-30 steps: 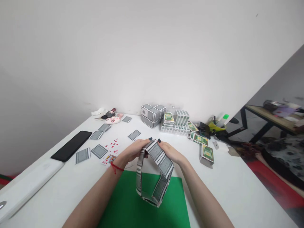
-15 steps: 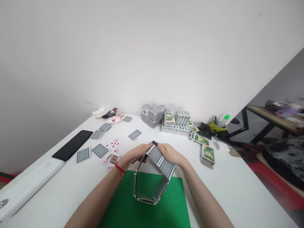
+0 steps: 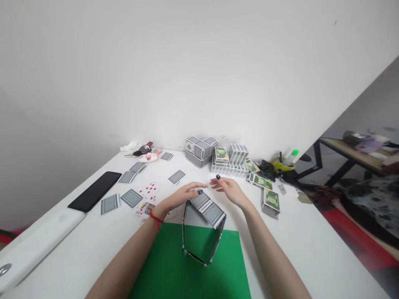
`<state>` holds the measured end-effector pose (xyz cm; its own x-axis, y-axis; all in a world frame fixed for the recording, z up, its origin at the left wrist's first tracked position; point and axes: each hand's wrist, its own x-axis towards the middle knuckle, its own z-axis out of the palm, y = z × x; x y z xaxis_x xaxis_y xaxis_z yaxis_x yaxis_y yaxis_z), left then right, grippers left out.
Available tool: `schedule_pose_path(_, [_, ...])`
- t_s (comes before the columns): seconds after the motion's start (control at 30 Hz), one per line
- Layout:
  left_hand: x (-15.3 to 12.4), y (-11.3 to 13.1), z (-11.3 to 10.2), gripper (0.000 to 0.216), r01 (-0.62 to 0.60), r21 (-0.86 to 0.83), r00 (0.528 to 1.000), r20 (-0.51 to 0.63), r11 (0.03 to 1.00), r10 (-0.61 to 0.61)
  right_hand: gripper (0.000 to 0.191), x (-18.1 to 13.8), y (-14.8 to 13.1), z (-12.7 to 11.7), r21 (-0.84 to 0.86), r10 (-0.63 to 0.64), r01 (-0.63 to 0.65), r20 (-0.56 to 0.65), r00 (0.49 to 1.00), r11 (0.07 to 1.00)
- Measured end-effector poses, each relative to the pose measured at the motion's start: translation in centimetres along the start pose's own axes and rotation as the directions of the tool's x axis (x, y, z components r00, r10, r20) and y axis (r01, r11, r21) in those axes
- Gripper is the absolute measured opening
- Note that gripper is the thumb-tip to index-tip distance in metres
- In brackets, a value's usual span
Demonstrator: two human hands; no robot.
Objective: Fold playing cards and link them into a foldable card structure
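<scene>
A hollow many-sided ring of joined playing cards [image 3: 213,214] stands on a green sheet [image 3: 162,270], with patterned grey backs showing on its upper right panels. My left hand [image 3: 182,196] is at its top left corner, fingers stretched out and thumb close to the upper edge; whether it touches the cards I cannot tell. Off to the right of that corner, my right hand [image 3: 230,191] hangs in the air with its fingers apart, holding nothing. Face-up red cards [image 3: 149,192] lie left of my left hand, and one face-down card [image 3: 177,177] lies beyond it.
Behind stand a block of folded cards [image 3: 199,151] and stacked card boxes [image 3: 229,168]. Another card box [image 3: 271,201] sits at right. A black phone [image 3: 95,191] and a long white device [image 3: 40,245] line the left edge. Beyond the table's right side, part of a person [image 3: 370,207] shows.
Both hands have come away from pinching the ring's top corner; the right has moved off to the right and opened. The ring has tilted and shifted slightly.
</scene>
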<state>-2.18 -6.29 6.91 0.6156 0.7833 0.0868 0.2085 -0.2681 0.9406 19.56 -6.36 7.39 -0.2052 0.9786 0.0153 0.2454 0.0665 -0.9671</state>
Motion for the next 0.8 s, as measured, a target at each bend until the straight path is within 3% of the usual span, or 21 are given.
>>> schedule_pose_path(0.1, [0.0,-0.8,0.8,0.034,0.021,-0.084,0.997,0.078,0.996,-0.014,0.053,-0.5,-0.9,-1.1,0.032,-0.009,0.010,-0.033,0.999,0.999])
schedule_pose_path(0.33, [0.6,-2.0,1.0,0.032,0.138,-0.126,0.980,-0.123,0.982,-0.154,0.052,-3.0,-0.2,-0.8,0.042,0.004,0.000,-0.078,0.997,0.999])
schedule_pose_path(0.5, [1.0,-2.5,1.3,0.029,0.160,-0.144,0.957,-0.222,0.977,-0.189,0.066,-6.6,1.1,1.9,-0.116,-0.145,0.146,0.020,0.989,0.982])
schedule_pose_path(0.63, [0.6,-3.1,1.6,0.036,0.111,-0.254,0.976,-0.156,0.961,-0.154,0.053,-7.5,1.9,3.3,-0.260,-0.195,0.186,-0.012,0.981,0.948])
schedule_pose_path(0.8, [-0.6,-3.4,2.0,0.059,0.065,-0.258,0.991,-0.093,0.964,-0.092,0.049,-7.0,2.5,3.8,-0.273,-0.235,0.210,-0.063,0.970,0.939])
